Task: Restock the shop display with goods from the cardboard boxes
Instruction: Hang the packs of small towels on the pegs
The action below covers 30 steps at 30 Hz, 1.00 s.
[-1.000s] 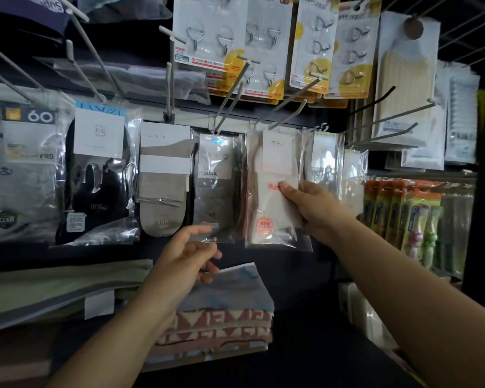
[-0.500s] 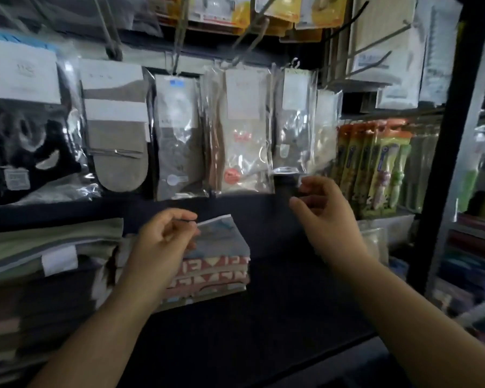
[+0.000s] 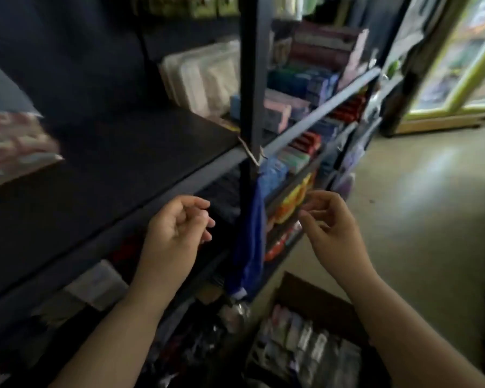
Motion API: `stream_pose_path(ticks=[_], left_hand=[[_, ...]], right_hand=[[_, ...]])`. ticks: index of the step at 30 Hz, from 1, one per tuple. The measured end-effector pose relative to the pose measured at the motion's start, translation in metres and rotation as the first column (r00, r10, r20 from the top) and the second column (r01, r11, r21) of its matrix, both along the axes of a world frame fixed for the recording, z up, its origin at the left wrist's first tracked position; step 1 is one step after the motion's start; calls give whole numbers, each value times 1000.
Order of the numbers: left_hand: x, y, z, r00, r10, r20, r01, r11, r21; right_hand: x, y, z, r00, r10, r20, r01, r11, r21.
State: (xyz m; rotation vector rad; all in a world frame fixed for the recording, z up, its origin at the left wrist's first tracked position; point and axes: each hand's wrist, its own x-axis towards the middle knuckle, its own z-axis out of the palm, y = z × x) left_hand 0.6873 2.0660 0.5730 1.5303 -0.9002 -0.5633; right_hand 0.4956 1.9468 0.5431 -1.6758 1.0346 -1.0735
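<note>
Currently both hands, left [image 3: 174,236] and right [image 3: 331,231], are hovering loosely curled and empty, the box [image 3: 314,303] lying below, nearer the right.

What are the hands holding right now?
Nothing. The left hand and the right hand both hang in front of the shelf with loosely curled, empty fingers, above the cardboard box.

Dark shelving, bright stock, green-framed cabinet

The shelf [image 3: 118,175] is black; a deep blue cloth [image 3: 249,242] hangs from its upright. Packets [image 3: 291,200] beside it show yellow, orange and red. The cardboard box [image 3: 317,306] is brown, its packets [image 3: 305,348] apparently pale grey. The cabinet [image 3: 459,68] frame is lime green, the floor [image 3: 431,191] beige.
</note>
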Motion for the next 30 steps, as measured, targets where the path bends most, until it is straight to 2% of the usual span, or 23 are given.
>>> stream_pose_path(ticks=[3, 7, 14, 21, 27, 30], left_hand=[[-34, -22, -56, 993, -86, -87, 100, 981, 169], [-80, -39, -126, 970, -140, -197, 203, 915, 348], [-138, -45, -230, 929, -186, -320, 346, 740, 576], [-167, -37, -314, 922, -219, -320, 388, 533, 752], [-181, -43, -379, 925, -229, -303, 374, 417, 829], [-189, -51, -412, 924, -241, -297, 372, 384, 845]], right_hand=[[-60, 3, -49, 987, -117, -111, 131, 983, 127], [-132, 23, -111, 937, -203, -286, 291, 904, 313], [-202, 60, -204, 834, -172, -524, 484, 684, 545], [-219, 82, -293, 844, -72, -531, 495, 484, 722], [-229, 82, -367, 852, 21, -523, 476, 386, 790], [-236, 77, -405, 839, 77, -539, 477, 375, 795]])
